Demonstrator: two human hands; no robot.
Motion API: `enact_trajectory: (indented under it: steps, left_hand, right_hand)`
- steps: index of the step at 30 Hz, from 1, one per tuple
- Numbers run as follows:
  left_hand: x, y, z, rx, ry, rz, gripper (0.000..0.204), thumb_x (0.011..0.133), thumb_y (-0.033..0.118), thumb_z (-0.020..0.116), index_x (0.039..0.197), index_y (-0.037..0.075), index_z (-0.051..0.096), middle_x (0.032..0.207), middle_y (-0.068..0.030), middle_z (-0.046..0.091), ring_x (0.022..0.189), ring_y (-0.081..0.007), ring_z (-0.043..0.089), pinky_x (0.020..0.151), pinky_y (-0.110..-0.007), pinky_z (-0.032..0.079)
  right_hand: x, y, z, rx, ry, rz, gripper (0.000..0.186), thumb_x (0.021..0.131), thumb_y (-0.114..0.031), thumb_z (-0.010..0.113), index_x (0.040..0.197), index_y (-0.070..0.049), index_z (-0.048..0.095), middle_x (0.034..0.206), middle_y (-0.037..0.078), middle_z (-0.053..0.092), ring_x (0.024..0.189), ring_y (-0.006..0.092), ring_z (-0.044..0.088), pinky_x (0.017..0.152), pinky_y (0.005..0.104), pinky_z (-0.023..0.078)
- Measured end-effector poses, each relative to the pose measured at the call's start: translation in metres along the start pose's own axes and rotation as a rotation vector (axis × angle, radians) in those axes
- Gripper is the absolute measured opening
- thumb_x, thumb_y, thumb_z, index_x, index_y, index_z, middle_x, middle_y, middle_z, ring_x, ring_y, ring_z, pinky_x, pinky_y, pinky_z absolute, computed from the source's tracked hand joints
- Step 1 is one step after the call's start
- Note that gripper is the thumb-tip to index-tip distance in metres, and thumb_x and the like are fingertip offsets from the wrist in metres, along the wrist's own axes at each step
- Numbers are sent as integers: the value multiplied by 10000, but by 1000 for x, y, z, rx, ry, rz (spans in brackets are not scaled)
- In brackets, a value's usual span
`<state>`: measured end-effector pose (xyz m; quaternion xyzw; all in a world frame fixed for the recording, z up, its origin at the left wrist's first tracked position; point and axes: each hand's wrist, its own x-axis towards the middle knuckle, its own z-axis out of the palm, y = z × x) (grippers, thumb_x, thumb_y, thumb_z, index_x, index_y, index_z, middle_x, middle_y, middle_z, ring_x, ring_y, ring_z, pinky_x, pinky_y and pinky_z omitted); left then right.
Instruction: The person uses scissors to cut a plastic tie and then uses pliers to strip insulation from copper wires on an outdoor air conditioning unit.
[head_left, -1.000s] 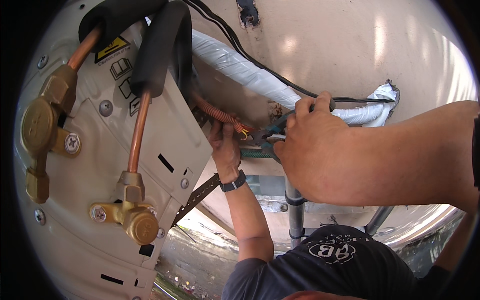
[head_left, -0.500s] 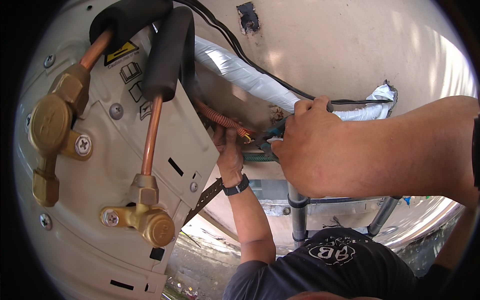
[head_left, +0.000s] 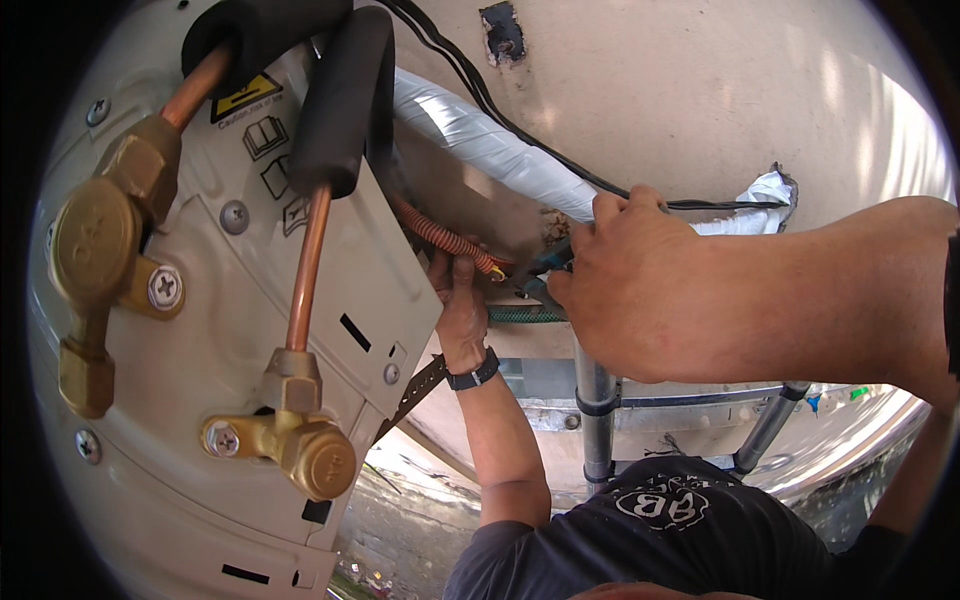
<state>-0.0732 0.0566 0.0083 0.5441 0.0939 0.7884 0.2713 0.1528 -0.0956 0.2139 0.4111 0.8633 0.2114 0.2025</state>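
Orange ribbed hose (head_left: 452, 238) sits in my left hand (head_left: 462, 310), which is closed around its end, near the middle. My right hand (head_left: 625, 285) is closed on a small dark tool with blue grips (head_left: 548, 262), just beside that hose end. Left of my hands are two copper pipes (head_left: 305, 270) with brass valves (head_left: 300, 445) on the white machine (head_left: 190, 500).

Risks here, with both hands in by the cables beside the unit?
1. The right hand works a dark-handled tool close to the left hand holding the orange corrugated conduit: a slip could nick fingers.
2. The tool tip could cut wire insulation at the conduit's end.
3. The copper pipe runs close by: a knock might kink it.
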Motion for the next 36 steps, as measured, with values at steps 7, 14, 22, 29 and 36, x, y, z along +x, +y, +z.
enact_trajectory:
  steps: [7,14,22,29,36]
  left_hand:
    - [-2,-5,-6,5,5,24,447,1024,193,723,1412,8,599,1231,-93,708,1107,-227,662,1012,-422,531]
    - [-3,-5,-6,6,-4,28,416,1041,189,697,1407,14,603,1216,-99,711,1093,-224,665,987,-415,538]
    - [-5,1,-2,-26,-26,24,419,1043,198,695,1400,1,596,1214,-105,709,1079,-223,662,980,-393,528]
    - [-7,1,-3,-68,-25,10,476,1036,200,705,1440,-4,561,1222,-96,685,1101,-222,640,992,-394,518]
    - [-7,2,-5,-114,-73,36,592,1048,244,689,1536,-6,467,1277,-102,654,1163,-216,605,1054,-405,484]
  right_hand:
    - [-6,10,6,-122,63,-119,448,981,-214,597,1354,33,631,1221,228,680,1121,360,659,907,464,528]
    - [-2,18,1,-143,-70,-260,493,953,-194,672,1351,89,607,1185,242,695,1086,369,687,886,432,579]
    - [8,25,20,-198,-33,-274,478,953,-161,665,1352,92,593,1266,269,663,1104,371,689,885,424,592]
    - [-10,19,8,-15,131,-111,627,875,-140,687,1426,94,498,1278,272,593,1081,391,690,899,446,558]
    - [7,16,6,-50,36,26,786,840,-244,776,1463,109,452,1427,352,508,1119,361,698,931,447,552]
